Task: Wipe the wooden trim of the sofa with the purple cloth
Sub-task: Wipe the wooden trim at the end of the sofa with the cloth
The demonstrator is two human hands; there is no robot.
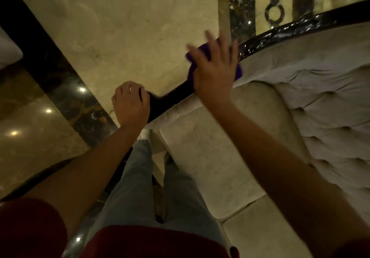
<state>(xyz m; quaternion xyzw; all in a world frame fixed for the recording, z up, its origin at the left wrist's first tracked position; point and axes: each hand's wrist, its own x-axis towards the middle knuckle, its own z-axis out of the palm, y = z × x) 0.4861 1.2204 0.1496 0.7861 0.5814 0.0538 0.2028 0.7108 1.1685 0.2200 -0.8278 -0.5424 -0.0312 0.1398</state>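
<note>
— Two hands on the sofa's edge. Where's your cloth?
— Your right hand (215, 67) lies flat on the purple cloth (238, 70), fingers spread wide, pressing it onto the dark wooden trim (280, 32) at the bend where arm meets backrest.
— And the other?
— Your left hand (130, 103) has its fingers curled tight around the trim's lower end, at the front of the sofa arm.
— Anything beside it?
— The pale sofa (210, 157) cushions lie just right of the trim, the marble floor (120, 27) to its left.
</note>
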